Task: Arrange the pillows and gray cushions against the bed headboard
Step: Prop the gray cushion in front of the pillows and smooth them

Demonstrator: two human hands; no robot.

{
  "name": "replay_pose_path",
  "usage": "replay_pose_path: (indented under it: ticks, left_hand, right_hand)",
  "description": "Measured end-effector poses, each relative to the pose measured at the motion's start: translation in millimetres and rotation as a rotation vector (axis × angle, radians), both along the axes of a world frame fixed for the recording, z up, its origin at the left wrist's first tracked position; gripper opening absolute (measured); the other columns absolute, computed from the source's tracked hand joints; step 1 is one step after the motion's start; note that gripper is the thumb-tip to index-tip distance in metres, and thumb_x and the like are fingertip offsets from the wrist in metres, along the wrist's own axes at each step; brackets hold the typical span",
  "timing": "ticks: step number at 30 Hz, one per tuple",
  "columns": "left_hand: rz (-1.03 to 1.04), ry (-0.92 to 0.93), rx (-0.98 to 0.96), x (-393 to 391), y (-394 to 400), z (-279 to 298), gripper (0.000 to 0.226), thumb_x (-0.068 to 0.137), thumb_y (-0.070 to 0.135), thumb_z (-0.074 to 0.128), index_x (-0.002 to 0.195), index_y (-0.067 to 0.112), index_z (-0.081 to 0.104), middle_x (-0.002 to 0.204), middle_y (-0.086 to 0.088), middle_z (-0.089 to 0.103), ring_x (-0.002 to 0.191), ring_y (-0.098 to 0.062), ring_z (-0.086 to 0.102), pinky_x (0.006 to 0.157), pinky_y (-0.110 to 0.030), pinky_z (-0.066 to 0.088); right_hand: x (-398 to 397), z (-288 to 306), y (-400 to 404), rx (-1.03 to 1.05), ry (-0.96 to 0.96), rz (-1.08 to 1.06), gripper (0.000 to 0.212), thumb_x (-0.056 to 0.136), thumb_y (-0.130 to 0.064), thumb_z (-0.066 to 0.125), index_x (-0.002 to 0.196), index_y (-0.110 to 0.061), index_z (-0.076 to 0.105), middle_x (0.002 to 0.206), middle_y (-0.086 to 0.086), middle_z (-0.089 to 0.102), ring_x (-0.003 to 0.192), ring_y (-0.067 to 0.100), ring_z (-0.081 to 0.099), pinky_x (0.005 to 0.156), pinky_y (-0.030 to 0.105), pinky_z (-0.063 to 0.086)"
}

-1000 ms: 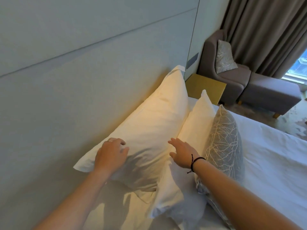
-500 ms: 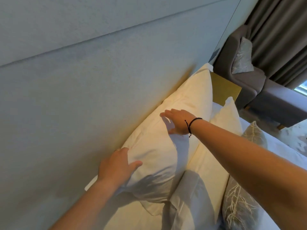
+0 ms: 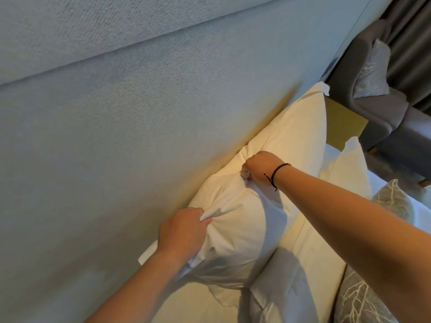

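Both hands bunch the cover of a large white pillow [image 3: 268, 183] that leans against the pale fabric headboard [image 3: 140, 113] at the head of the bed. The left hand [image 3: 182, 231] is closed on a fold of cloth near the pillow's lower end, close to the headboard; the right hand [image 3: 258, 169], a black cord bracelet [image 3: 275, 174] at its wrist, is clenched on a pinch of cloth at the pillow's middle. The fabric between the two fists is pulled into creases. A second white pillow [image 3: 347, 173] stands just in front of the first, toward the bed's far edge, and a gray patterned cushion [image 3: 391, 201] sits beside it. Beyond the bed's far corner are a yellow side table [image 3: 342, 124] and a gray armchair [image 3: 382, 117].
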State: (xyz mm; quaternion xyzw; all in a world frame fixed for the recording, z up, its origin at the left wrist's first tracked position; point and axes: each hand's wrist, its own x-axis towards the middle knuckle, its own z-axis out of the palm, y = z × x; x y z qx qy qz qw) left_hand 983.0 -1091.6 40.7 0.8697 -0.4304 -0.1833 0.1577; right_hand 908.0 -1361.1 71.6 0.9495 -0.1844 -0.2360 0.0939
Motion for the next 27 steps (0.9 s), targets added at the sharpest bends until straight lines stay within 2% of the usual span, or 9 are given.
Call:
replay_pose_path:
  ticks: [2, 5, 11, 13, 15, 17, 20, 23, 27]
  left_hand:
    - [0.007, -0.003, -0.012, 3, -2, 7, 0.034, 0.098, 0.055, 0.040, 0.078, 0.031, 0.052, 0.075, 0.011, 0.055, 0.060, -0.011, 0.049, 0.049, -0.021, 0.031]
    - [-0.002, -0.020, -0.074, 5, 1, 24, 0.036, 0.099, 0.052, 0.041, 0.080, 0.027, 0.060, 0.073, 0.009, 0.055, 0.061, -0.014, 0.050, 0.051, -0.027, 0.032]
    - [0.000, -0.148, -0.204, -24, 24, 59, 0.037, 0.097, 0.053, 0.039, 0.080, 0.028, 0.060, 0.068, 0.011, 0.051, 0.061, -0.015, 0.049, 0.052, -0.028, 0.031]
    - [0.009, -0.146, -0.187, -24, 32, 61, 0.035, 0.097, 0.053, 0.038, 0.076, 0.029, 0.055, 0.069, 0.011, 0.052, 0.062, -0.016, 0.052, 0.053, -0.029, 0.033]
    - [0.001, -0.157, -0.096, -20, 36, 59, 0.032, 0.095, 0.054, 0.038, 0.077, 0.032, 0.052, 0.072, 0.011, 0.055, 0.066, -0.018, 0.054, 0.054, -0.030, 0.036]
    - [-0.007, 0.016, -0.026, -11, 35, 56, 0.027, 0.091, 0.059, 0.045, 0.092, 0.035, 0.059, 0.088, 0.014, 0.064, 0.081, -0.019, 0.061, 0.068, -0.033, 0.048]
    - [0.042, 0.397, -0.009, 5, 25, 64, 0.052, 0.087, 0.065, 0.055, 0.121, 0.026, 0.062, 0.117, 0.013, 0.064, 0.109, -0.016, 0.061, 0.091, -0.031, 0.046]
    - [0.068, 0.332, -0.028, 19, 19, 72, 0.040, 0.093, 0.051, 0.056, 0.089, 0.015, 0.073, 0.088, 0.003, 0.073, 0.085, -0.017, 0.067, 0.075, -0.031, 0.047]
    - [0.161, 0.028, -0.078, 32, 33, 76, 0.034, 0.094, 0.031, 0.059, 0.065, 0.012, 0.059, 0.065, -0.005, 0.063, 0.067, -0.028, 0.059, 0.057, -0.033, 0.038]
  right_hand:
    - [-7, 2, 1, 0.022, -0.121, -0.045, 0.024, 0.090, -0.032, 0.047, 0.091, -0.017, 0.066, 0.090, 0.002, 0.068, 0.084, 0.029, 0.059, 0.082, 0.034, 0.049]
    - [-15, 17, -3, 0.121, -0.329, -0.172, 0.022, 0.093, -0.022, 0.047, 0.097, -0.009, 0.065, 0.092, 0.012, 0.067, 0.087, 0.033, 0.059, 0.075, 0.039, 0.050]
    - [-37, 48, 2, 0.210, -0.607, -0.179, 0.019, 0.092, -0.018, 0.049, 0.075, -0.012, 0.053, 0.078, 0.012, 0.059, 0.078, 0.033, 0.055, 0.063, 0.040, 0.045]
    - [-44, 49, 9, 0.245, -0.651, -0.169, 0.024, 0.094, -0.025, 0.045, 0.073, -0.014, 0.051, 0.077, 0.011, 0.059, 0.082, 0.032, 0.053, 0.065, 0.039, 0.044]
    - [-44, 46, 18, 0.277, -0.659, -0.181, 0.039, 0.092, -0.038, 0.037, 0.081, -0.008, 0.059, 0.081, 0.011, 0.063, 0.086, 0.033, 0.053, 0.079, 0.041, 0.045]
    - [-39, 41, 23, 0.276, -0.623, -0.208, 0.038, 0.095, -0.038, 0.040, 0.092, -0.008, 0.063, 0.089, 0.011, 0.068, 0.088, 0.034, 0.056, 0.096, 0.042, 0.039]
    - [-34, 32, 31, 0.226, -0.610, -0.235, 0.024, 0.098, -0.034, 0.046, 0.111, -0.019, 0.060, 0.109, 0.003, 0.065, 0.106, 0.026, 0.056, 0.108, 0.045, 0.025]
    - [-41, 23, 38, 0.214, -0.643, -0.282, 0.041, 0.097, -0.037, 0.048, 0.136, -0.026, 0.043, 0.141, 0.003, 0.046, 0.134, 0.022, 0.035, 0.110, 0.050, 0.026]
    - [-59, 11, 54, 0.345, -0.736, -0.493, 0.065, 0.093, -0.048, 0.050, 0.149, -0.029, 0.024, 0.160, 0.007, 0.017, 0.148, 0.023, 0.010, 0.116, 0.051, 0.019]
